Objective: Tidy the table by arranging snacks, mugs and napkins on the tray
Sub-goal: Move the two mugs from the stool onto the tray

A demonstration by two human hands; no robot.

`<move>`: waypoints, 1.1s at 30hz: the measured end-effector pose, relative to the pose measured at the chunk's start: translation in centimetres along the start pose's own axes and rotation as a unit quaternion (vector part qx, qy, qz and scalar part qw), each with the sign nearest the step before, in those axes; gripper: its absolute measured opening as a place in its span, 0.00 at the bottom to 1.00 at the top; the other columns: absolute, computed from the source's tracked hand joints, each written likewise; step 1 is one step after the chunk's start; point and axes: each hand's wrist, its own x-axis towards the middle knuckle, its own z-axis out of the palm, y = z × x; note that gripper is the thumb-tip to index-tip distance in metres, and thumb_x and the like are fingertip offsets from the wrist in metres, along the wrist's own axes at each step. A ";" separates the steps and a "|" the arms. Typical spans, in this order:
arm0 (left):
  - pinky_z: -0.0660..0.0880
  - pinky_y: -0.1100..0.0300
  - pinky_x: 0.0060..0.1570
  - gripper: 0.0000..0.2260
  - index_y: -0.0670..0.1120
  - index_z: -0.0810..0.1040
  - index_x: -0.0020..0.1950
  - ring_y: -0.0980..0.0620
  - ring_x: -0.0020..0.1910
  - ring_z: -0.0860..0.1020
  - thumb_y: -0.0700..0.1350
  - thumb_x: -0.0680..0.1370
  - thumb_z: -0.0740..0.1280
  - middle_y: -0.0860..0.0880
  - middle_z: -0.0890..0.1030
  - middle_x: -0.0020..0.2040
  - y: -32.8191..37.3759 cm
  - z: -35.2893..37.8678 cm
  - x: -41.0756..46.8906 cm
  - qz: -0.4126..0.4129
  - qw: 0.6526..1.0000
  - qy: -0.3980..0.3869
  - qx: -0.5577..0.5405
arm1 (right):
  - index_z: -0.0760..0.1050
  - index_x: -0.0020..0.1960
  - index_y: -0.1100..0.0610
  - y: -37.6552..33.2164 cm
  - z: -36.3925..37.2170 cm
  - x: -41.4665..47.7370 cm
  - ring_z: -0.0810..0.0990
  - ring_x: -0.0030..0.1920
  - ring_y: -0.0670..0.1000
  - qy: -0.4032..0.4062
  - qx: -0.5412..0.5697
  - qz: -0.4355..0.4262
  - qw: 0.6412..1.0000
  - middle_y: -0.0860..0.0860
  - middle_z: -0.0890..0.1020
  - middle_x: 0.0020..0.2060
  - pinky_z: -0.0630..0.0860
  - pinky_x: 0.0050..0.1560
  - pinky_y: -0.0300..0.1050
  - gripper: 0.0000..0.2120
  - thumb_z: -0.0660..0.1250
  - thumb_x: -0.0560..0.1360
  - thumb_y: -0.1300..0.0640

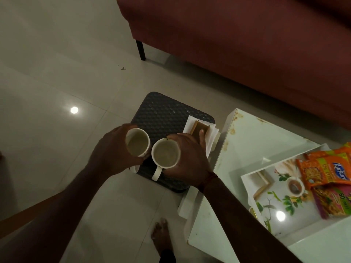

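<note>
Two white mugs are held above a dark woven stool point(167, 112). My left hand point(112, 152) grips the left mug point(137, 142) around its side. My right hand point(190, 158) grips the right mug point(165, 153), whose handle points toward me. White napkins point(210, 133) in a brown holder point(199, 128) sit at the stool's right corner, just beyond my right fingers. On the white table, the printed white tray point(273, 188) holds orange snack packets point(322, 168) at its right side.
A maroon sofa point(247, 44) with a black leg stands behind the stool and table. The glossy white table point(247, 133) has brown stains near its far corner. Pale floor tiles spread to the left. My bare foot point(161, 234) is below.
</note>
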 end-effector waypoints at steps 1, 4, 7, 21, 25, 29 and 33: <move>0.71 0.63 0.42 0.44 0.51 0.68 0.68 0.56 0.49 0.75 0.58 0.56 0.81 0.49 0.80 0.59 0.6 -0.7 -0.5 0.001 1.000 0.005 0.004 | 0.74 0.65 0.51 -0.1 -0.5 -0.4 0.72 0.67 0.49 0.011 0.007 -0.002 1.000 0.46 0.79 0.61 0.37 0.77 0.58 0.38 0.76 0.61 0.35; 0.70 0.63 0.42 0.48 0.51 0.65 0.71 0.56 0.49 0.74 0.57 0.55 0.82 0.47 0.80 0.61 3.0 -2.8 -2.3 -0.010 1.000 0.014 0.019 | 0.74 0.64 0.49 -0.3 -2.5 -1.9 0.73 0.65 0.47 0.037 0.036 -0.005 0.999 0.44 0.79 0.60 0.43 0.78 0.56 0.36 0.75 0.61 0.34; 0.74 0.56 0.45 0.53 0.53 0.61 0.73 0.55 0.50 0.74 0.57 0.54 0.83 0.48 0.79 0.63 6.6 -4.2 -4.0 -0.018 1.000 0.001 0.021 | 0.71 0.64 0.45 -0.1 -5.2 -4.2 0.71 0.64 0.43 0.057 0.032 0.005 0.998 0.40 0.77 0.59 0.46 0.77 0.57 0.37 0.76 0.60 0.34; 0.73 0.63 0.43 0.48 0.58 0.62 0.70 0.58 0.52 0.75 0.59 0.55 0.82 0.62 0.70 0.58 25.2 6.1 -3.0 0.120 0.988 -0.101 -0.006 | 0.68 0.63 0.49 10.6 -16.6 -19.5 0.74 0.61 0.46 0.159 -0.002 0.150 0.976 0.40 0.75 0.59 0.53 0.73 0.51 0.42 0.76 0.53 0.37; 0.71 0.59 0.50 0.50 0.60 0.59 0.71 0.55 0.58 0.74 0.60 0.54 0.80 0.58 0.75 0.62 29.8 12.2 -1.5 0.138 0.981 -0.133 0.001 | 0.70 0.62 0.53 15.0 -18.2 -23.3 0.73 0.61 0.47 0.182 -0.007 0.205 0.962 0.40 0.73 0.57 0.61 0.70 0.63 0.42 0.76 0.52 0.39; 0.72 0.58 0.53 0.49 0.61 0.58 0.72 0.54 0.62 0.75 0.63 0.55 0.77 0.57 0.74 0.67 33.4 17.5 0.2 0.158 0.973 -0.170 0.003 | 0.70 0.61 0.54 19.1 -18.9 -26.3 0.73 0.61 0.46 0.210 -0.008 0.239 0.948 0.39 0.73 0.56 0.60 0.71 0.59 0.41 0.77 0.52 0.40; 0.75 0.55 0.55 0.48 0.59 0.59 0.71 0.52 0.62 0.75 0.60 0.55 0.77 0.57 0.74 0.68 36.3 21.5 1.6 0.168 0.968 -0.184 0.005 | 0.69 0.60 0.53 22.9 -18.5 -28.8 0.70 0.59 0.42 0.233 -0.015 0.279 0.931 0.38 0.72 0.54 0.64 0.69 0.58 0.42 0.76 0.51 0.38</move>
